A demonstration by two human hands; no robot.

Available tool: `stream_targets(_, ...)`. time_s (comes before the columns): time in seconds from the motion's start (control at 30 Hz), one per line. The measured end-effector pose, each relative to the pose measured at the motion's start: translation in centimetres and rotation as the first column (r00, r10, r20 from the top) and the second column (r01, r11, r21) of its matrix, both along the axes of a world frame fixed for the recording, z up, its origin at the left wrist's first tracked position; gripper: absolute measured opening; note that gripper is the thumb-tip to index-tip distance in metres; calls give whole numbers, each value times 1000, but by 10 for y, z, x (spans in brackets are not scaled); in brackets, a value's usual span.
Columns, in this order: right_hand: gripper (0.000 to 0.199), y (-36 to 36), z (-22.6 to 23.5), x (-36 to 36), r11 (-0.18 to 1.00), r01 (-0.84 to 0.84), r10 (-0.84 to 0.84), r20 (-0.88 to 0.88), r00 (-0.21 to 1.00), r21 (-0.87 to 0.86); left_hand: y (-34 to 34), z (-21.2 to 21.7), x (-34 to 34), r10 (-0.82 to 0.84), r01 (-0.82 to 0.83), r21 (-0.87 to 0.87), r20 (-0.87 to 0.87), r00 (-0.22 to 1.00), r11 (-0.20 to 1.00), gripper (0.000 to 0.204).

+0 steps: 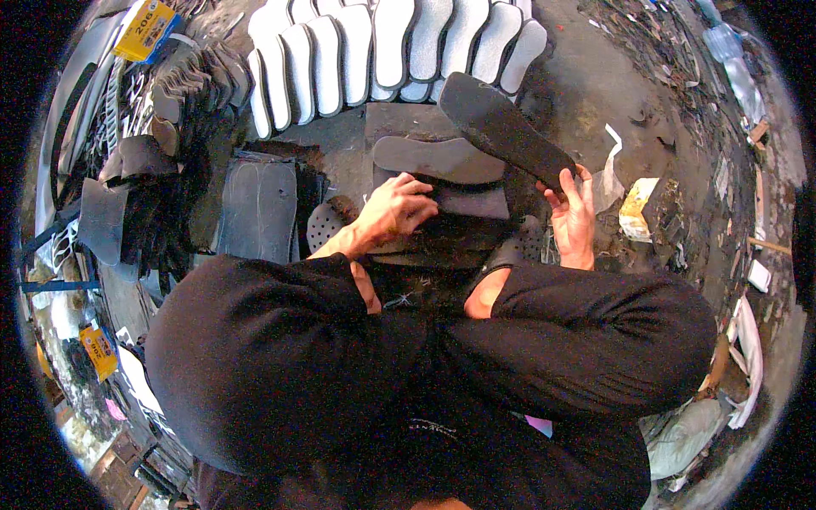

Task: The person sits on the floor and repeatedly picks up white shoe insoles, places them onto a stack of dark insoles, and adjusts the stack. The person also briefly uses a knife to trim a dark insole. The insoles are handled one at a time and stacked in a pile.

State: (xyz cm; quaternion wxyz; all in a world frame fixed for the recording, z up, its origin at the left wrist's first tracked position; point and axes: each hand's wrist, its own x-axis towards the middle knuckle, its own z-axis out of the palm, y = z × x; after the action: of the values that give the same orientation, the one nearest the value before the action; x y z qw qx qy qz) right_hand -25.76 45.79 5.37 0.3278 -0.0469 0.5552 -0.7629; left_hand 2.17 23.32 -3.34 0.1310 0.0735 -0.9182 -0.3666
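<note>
- Two hands work over a dark floor, the person seated with black-trousered knees (357, 357) filling the lower half of the head view — the work sits just beyond the knees, probably so both hands reach it without leaning.
- A fanned row of pale grey insoles (391, 51) stands on edge at twelve o'clock, overlapping like tiles; standing them that way likely keeps many in little room.
- A heap of dark cut pieces (127, 195) lies at nine o'clock, loosely piled and well apart from the hands.
- A flat dark mat (259, 208) lies at about ten o'clock of the left hand.
- The black sole (506, 127) is held up at one o'clock, tilted, its lower end in the right hand (574, 217) — fingers curled round its edge, gripping it clear of the floor.
- A grey sole (438, 159) lies flat at twelve o'clock of the left hand.
- The left hand (395, 208) presses on a dark piece (476, 202) below it, fingers bent and narrow, seemingly steadying it.
- A yellow-and-blue box (146, 30) sits at eleven o'clock near the rim.
- A crumpled yellow-and-white packet (637, 208) lies at three o'clock of the right hand.
- A small orange packet (99, 350) lies at eight o'clock.
</note>
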Motion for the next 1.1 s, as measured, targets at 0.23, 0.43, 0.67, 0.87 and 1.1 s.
stream_targets(0.23, 35, -1, 21, 5, 997, 31, -31, 7, 1000, -74, -50, 32, -40, 43, -193, 359, 387, 921, 913, 33)
stream_targets(0.43, 36, -8, 9, -8, 993, -20, 23, 25, 999, -118, -55, 15, -30, 91, -204, 404, 282, 955, 892, 33)
stream_targets(0.67, 38, -4, 0, 10, 999, -13, 15, 41, 999, -41, -19, 9, -2, -78, 76, -72, -20, 997, 994, 38)
stream_targets(0.87, 41, 2, -40, 48, 976, -196, 187, 96, 978, 93, 5, 24, 31, 495, -295, 927, 150, 856, 230, 48)
stream_targets(1.1, 39, -18, -57, 67, 895, -236, 313, -156, 937, 380, -3, 15, 40, 723, -593, 792, 323, 612, 148, 42)
